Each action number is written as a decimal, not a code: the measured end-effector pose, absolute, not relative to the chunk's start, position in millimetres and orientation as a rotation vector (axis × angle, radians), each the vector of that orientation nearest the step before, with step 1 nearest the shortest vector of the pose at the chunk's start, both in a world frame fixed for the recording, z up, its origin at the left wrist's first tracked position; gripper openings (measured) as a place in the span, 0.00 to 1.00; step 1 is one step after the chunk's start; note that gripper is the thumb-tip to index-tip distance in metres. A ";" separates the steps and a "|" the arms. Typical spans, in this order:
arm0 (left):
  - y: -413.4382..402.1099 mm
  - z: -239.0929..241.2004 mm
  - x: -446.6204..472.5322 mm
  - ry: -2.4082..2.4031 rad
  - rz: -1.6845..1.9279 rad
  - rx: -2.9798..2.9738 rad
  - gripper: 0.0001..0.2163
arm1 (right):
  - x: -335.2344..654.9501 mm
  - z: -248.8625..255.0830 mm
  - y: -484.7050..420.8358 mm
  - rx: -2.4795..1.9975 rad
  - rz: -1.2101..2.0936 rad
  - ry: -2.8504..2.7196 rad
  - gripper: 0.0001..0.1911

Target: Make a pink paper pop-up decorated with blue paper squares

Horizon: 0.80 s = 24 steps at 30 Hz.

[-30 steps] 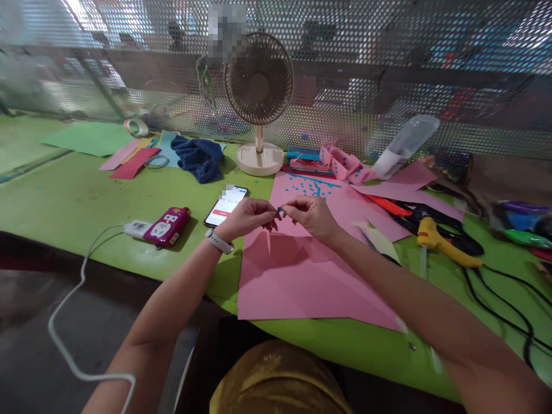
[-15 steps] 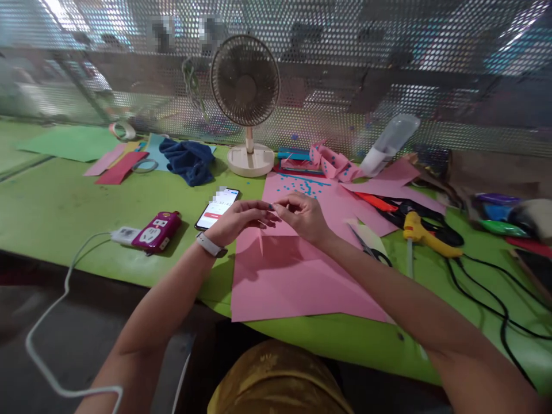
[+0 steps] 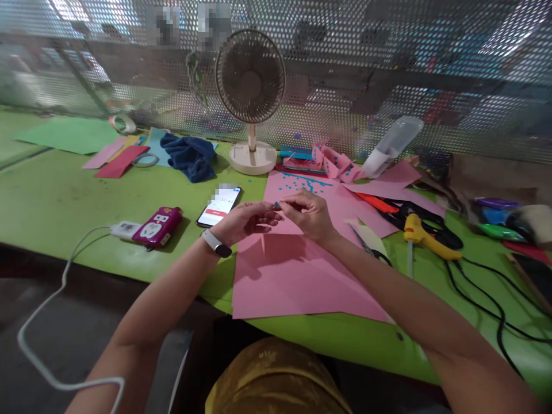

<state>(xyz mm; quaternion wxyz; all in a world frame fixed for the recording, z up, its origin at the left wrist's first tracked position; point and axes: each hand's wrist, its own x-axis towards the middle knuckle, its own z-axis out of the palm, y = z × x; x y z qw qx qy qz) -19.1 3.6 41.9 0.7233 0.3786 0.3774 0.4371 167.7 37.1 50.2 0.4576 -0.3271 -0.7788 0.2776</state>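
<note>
Over the pink paper sheet [image 3: 276, 287], my left hand [image 3: 248, 221] and my right hand [image 3: 308, 215] meet at their fingertips. A small blue paper dot [image 3: 276, 204] shows between them, at the tip of my left index finger. The fingers of my right hand are pinched together against it. My left fingers are close together and slightly curled. Just beneath the hands, a folded pink paper piece [image 3: 282, 246] stands up from the sheet. Loose blue dots [image 3: 305, 185] lie scattered on the pink paper beyond my right hand.
A phone [image 3: 219, 207] and a purple socket adapter [image 3: 158, 227] lie to the left. Scissors [image 3: 366, 244] and a yellow glue gun [image 3: 426, 237] with its cord are on the right. A fan [image 3: 251, 158] and a blue cloth [image 3: 190, 156] stand behind, before a perforated metal screen.
Both hands have shifted slightly to the right in the picture, still joined at the fingertips. The view itself has tilted a little. Objects on the table stay in place.
</note>
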 end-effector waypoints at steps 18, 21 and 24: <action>1.9 53.1 -28.7 1.074 1.133 1.388 0.07 | 266.0 65.7 17.0 -0.918 0.471 -2.096 0.09; 5.9 50.4 -29.5 1.137 1.117 1.470 0.07 | 350.5 60.3 19.4 -1.347 0.166 -2.050 0.11; 8.4 43.9 -24.8 1.209 1.108 1.530 0.07 | 427.2 38.6 30.0 -1.873 -0.174 -2.093 0.24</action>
